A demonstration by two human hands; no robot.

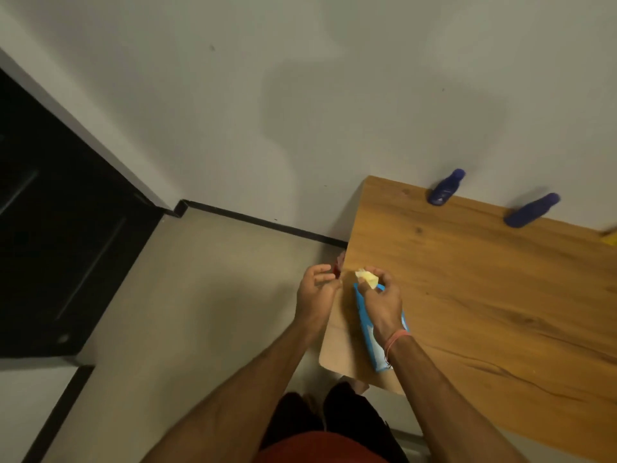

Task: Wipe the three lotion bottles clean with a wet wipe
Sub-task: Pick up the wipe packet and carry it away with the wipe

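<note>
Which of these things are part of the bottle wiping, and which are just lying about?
Part of the job:
- wet wipe, pinched in the right hand
- blue wipes pack under that hand
- two blue bottles at the table's far edge
- left hand, holding nothing clear

Just lying about:
- yellow object at the frame's right edge
- small red thing beside the wooden table

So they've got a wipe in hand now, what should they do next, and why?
Probably finish pulling the wet wipe free of the blue pack. The right hand pinches it just above the pack, and both blue bottles stand untouched at the table's far edge. The left hand holds nothing clear.
</note>
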